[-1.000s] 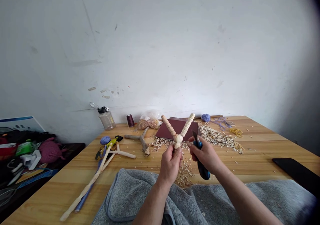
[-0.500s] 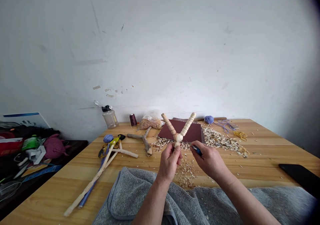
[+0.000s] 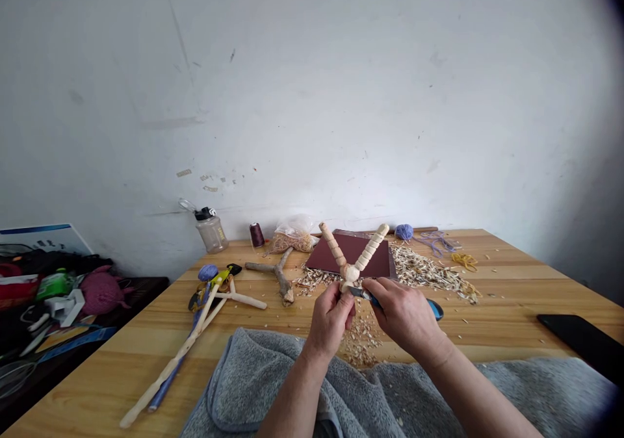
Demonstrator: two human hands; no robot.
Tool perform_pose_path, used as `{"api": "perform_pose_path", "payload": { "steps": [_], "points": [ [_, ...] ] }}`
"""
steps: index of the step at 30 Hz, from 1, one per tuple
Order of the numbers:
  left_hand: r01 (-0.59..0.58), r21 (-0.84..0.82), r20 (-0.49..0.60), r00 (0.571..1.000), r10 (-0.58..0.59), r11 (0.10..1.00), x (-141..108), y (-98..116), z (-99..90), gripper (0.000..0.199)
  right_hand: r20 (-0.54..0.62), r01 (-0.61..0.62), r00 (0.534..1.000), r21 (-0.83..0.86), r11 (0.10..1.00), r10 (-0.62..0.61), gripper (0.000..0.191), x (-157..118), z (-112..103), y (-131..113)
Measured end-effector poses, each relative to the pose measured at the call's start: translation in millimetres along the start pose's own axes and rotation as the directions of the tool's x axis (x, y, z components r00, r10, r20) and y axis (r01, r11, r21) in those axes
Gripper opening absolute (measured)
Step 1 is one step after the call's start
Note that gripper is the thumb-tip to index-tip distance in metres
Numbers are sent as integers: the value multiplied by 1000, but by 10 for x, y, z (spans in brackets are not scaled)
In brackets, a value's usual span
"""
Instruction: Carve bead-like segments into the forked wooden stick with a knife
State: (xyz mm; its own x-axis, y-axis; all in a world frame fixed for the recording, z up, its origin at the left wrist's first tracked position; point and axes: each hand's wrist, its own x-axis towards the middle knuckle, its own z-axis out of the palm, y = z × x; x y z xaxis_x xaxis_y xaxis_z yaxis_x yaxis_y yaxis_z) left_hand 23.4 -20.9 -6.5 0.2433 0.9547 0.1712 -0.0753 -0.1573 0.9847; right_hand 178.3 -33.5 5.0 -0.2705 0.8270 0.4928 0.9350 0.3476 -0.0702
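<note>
Head view, centre of the frame: the left hand holds the stem of a carved Y-shaped wooden fork in a clenched grip, steadying it above wood shavings on the surface, while the right hand grasps a blue-handled carving knife, its blade set against the stem.

Left hand grips a carved wooden fork, right hand a knife.

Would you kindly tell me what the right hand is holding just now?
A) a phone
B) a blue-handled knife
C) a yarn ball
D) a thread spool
B: the right hand grips a blue-handled knife, blade near the forked wooden carving in the left hand.
</note>
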Motion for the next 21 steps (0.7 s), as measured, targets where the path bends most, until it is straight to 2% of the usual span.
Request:
{"api": "perform_pose_path", "payload": {
  "steps": [8,14,21],
  "points": [
    [5,58,58,998,-8,998,-1,-13,-9,32,-12,31,999,-114,993,-33,33,-1,-14,19],
    [-8,53,133,991,1,999,-2,-7,-16,31,-9,102,995,-111,989,-103,27,3,-44,49],
    [30,41,200,979,-38,999,-1,9,-60,33,-34,109,993,-140,984,-115,23,10,-23,66]
  ]
}}
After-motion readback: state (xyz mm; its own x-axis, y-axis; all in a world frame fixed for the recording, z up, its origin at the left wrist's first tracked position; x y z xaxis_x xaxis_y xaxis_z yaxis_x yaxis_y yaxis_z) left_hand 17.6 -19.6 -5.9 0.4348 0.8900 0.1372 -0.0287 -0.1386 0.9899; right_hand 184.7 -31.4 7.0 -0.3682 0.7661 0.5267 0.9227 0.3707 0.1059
